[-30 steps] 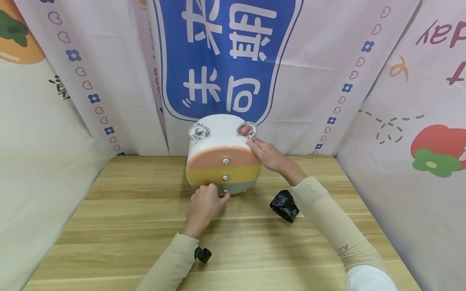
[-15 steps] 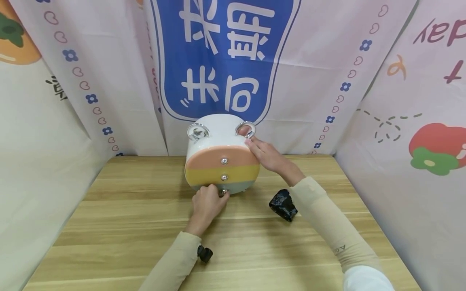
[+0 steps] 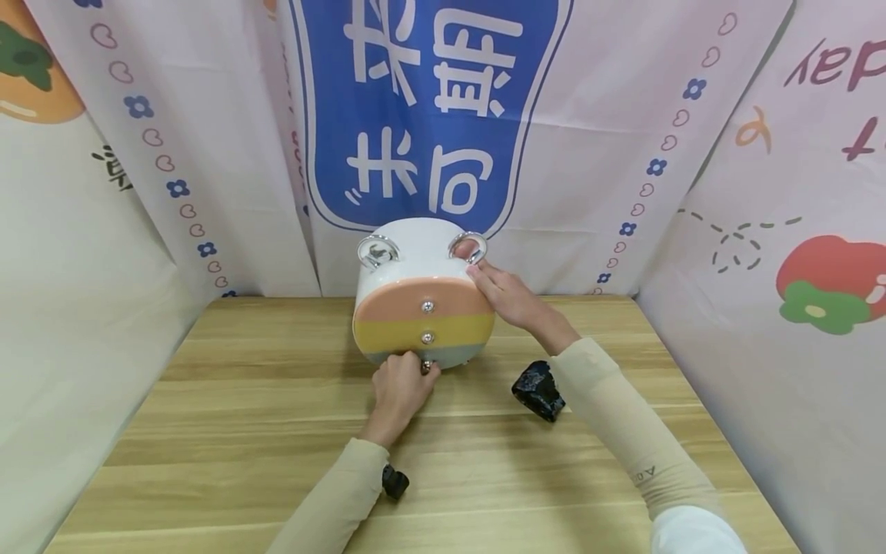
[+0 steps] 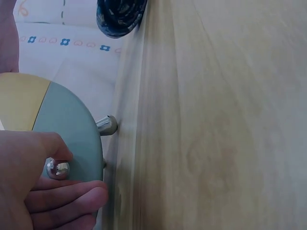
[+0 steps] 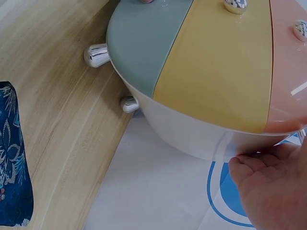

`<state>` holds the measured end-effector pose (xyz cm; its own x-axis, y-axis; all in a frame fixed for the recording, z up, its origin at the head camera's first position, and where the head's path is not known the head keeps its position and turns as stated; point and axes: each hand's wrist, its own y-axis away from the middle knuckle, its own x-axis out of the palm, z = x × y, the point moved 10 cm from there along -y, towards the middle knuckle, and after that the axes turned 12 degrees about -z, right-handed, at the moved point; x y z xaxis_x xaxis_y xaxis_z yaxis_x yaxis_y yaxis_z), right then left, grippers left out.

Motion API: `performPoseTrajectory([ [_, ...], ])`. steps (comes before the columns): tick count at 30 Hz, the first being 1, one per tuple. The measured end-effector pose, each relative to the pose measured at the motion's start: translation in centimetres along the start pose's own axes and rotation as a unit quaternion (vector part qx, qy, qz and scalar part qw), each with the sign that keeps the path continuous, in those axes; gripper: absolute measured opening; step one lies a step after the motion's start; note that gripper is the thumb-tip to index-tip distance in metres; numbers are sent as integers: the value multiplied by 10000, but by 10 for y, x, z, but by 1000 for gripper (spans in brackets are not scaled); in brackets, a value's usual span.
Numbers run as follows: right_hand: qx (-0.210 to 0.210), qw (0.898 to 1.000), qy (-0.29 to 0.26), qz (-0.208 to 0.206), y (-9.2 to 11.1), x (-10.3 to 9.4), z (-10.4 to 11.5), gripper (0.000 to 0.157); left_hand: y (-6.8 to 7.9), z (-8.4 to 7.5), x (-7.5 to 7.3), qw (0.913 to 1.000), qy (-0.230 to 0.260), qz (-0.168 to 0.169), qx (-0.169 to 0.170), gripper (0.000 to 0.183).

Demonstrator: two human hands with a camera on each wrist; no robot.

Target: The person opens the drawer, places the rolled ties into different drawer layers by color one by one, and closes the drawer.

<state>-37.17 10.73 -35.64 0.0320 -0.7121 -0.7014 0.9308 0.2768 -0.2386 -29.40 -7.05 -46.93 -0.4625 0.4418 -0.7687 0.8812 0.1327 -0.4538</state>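
Observation:
A small white drawer box (image 3: 415, 242) stands at the back of the table, with orange, yellow and grey-green drawer fronts. My left hand (image 3: 403, 385) is at the lowest front and pinches its round silver knob (image 4: 58, 169), the index finger bent over it in the left wrist view. That grey-green drawer (image 4: 74, 124) sits flush with the box. At the box's right side my right hand (image 3: 514, 296) rests on the white wall, its fingers fairly straight and the thumb near a silver ring (image 3: 468, 249). Parts of the left fingers are hidden in the head view.
A dark blue patterned cloth roll (image 3: 540, 391) lies on the wooden table (image 3: 277, 431), right of the box and near the right forearm. Printed cloth hangs (image 3: 588, 177) enclose the table's back and sides. Short silver feet (image 5: 97, 55) carry the box.
My left hand and wrist have shifted slightly to the right at the lowest knob. The box, the right hand and the cloth roll have stayed about where they were.

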Motion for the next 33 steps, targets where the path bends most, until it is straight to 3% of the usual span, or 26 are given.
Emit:
performPoseTrajectory([
  [33, 99, 9998, -162, 34, 2, 1, -1, 70, 1, -4, -2, 9998, -30, -87, 200, 55],
])
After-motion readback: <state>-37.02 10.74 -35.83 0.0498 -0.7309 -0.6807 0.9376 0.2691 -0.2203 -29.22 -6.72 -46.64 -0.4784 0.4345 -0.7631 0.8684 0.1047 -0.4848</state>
